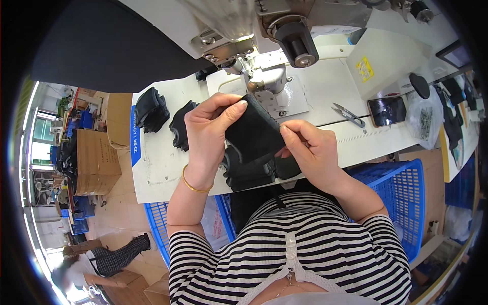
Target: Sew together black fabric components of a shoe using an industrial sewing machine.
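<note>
Between my hands is a black fabric piece (259,134), lifted over the front of the white sewing table. My left hand (209,124) pinches its upper left edge between thumb and fingers. On its right edge, my right hand (311,147) closes thumb and fingertips on the cloth. Just beyond the piece stands the sewing machine's needle area (249,68); the cloth is apart from the needle. Below the held piece, a stack of black fabric pieces (246,175) lies at the table's front edge, partly covered by it.
More black stacks (152,109) sit on the table's left. Thread snips (348,115), a phone (386,111) and a clear plastic bag (425,119) lie to the right. Blue plastic baskets (401,203) stand beneath the front edge. Cartons (96,162) and another person (76,274) are at left.
</note>
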### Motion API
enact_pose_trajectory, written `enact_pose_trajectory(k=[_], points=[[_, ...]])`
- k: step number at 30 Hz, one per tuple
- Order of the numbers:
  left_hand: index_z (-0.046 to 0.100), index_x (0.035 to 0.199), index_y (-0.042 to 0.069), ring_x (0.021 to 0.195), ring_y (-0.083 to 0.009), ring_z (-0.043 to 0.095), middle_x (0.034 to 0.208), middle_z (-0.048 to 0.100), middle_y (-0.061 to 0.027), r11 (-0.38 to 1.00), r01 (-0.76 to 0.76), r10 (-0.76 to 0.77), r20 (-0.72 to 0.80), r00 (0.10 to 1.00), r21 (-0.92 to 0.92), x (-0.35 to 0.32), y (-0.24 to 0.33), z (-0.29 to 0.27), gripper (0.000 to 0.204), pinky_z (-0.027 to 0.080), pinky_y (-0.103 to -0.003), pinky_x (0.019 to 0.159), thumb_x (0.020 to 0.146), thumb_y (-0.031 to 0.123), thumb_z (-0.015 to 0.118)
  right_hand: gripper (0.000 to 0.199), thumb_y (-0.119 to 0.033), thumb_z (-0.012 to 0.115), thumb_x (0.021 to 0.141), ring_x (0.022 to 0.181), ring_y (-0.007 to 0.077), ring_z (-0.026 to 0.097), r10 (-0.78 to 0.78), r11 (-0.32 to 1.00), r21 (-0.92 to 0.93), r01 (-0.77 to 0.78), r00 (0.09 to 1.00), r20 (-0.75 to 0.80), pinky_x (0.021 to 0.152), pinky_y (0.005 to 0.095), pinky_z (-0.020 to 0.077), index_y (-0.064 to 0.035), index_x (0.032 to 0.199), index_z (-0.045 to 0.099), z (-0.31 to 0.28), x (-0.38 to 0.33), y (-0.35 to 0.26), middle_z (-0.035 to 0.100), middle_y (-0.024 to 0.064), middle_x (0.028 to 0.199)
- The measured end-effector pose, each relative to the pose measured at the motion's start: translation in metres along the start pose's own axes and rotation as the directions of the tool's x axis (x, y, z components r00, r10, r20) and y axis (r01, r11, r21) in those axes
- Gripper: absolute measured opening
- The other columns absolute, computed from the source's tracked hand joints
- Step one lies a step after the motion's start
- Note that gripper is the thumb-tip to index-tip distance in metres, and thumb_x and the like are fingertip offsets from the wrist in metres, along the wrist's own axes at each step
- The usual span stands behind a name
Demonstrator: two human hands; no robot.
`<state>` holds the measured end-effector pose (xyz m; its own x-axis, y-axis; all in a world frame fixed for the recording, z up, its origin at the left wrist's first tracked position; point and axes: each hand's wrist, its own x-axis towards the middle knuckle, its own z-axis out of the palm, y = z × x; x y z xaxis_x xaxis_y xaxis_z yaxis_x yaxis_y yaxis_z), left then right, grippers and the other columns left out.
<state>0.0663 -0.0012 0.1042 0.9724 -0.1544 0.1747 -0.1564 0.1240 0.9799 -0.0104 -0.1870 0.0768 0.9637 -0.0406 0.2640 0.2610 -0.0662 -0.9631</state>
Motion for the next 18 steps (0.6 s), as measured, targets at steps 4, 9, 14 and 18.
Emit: enact_pose_trajectory(k=[4, 9, 14, 18], points=[[0.072, 0.096, -0.004, 0.077, -0.0068, 0.063, 0.085, 0.070, -0.0045, 0.999, 0.034, -0.034, 0.005, 0.999, 0.013, 0.003, 0.003, 0.000, 0.013, 0.050, -0.019, 0.074, 0.083, -0.001, 0.074, 0.014, -0.009, 0.059, 0.096, 0.066, 0.0129, 0.071, 0.009, 1.000, -0.003, -0.009, 1.000, 0.015, 0.058, 0.0223, 0.0544, 0.0045, 0.098, 0.065, -0.002, 0.002, -0.002, 0.068, 0.0081, 0.074], [0.072, 0.095, -0.004, 0.077, -0.0087, 0.064, 0.085, 0.071, -0.0061, 0.993, 0.119, -0.120, 0.076, 0.990, 0.021, 0.016, 0.009, -0.006, 0.014, 0.051, -0.020, 0.073, 0.082, 0.000, 0.075, 0.016, -0.010, 0.059, 0.096, 0.068, 0.0126, 0.071, 0.088, 0.987, 0.122, -0.101, 0.991, 0.104, 0.059, 0.0217, 0.0546, 0.0049, 0.099, 0.065, -0.004, 0.005, -0.004, 0.069, 0.0073, 0.075], [0.072, 0.093, -0.004, 0.077, -0.0123, 0.065, 0.085, 0.071, -0.0086, 0.954, 0.297, -0.289, 0.139, 0.947, -0.036, 0.041, 0.015, -0.010, 0.012, 0.052, -0.023, 0.073, 0.080, -0.003, 0.073, 0.018, -0.012, 0.057, 0.097, 0.068, 0.0131, 0.071, 0.132, 0.972, 0.184, -0.148, 0.987, 0.095, 0.059, 0.0219, 0.0544, 0.0048, 0.098, 0.065, 0.001, 0.016, -0.008, 0.069, 0.0075, 0.075], [0.071, 0.089, -0.003, 0.077, -0.0138, 0.066, 0.085, 0.071, -0.0093, 0.944, 0.309, -0.290, 0.156, 0.944, -0.118, 0.054, 0.016, -0.009, 0.010, 0.054, -0.026, 0.074, 0.080, -0.006, 0.071, 0.021, -0.014, 0.057, 0.098, 0.067, 0.0141, 0.071, 0.129, 0.956, 0.254, -0.145, 0.989, 0.077, 0.059, 0.0228, 0.0548, 0.0046, 0.096, 0.065, 0.003, 0.025, -0.007, 0.069, 0.0079, 0.074]])
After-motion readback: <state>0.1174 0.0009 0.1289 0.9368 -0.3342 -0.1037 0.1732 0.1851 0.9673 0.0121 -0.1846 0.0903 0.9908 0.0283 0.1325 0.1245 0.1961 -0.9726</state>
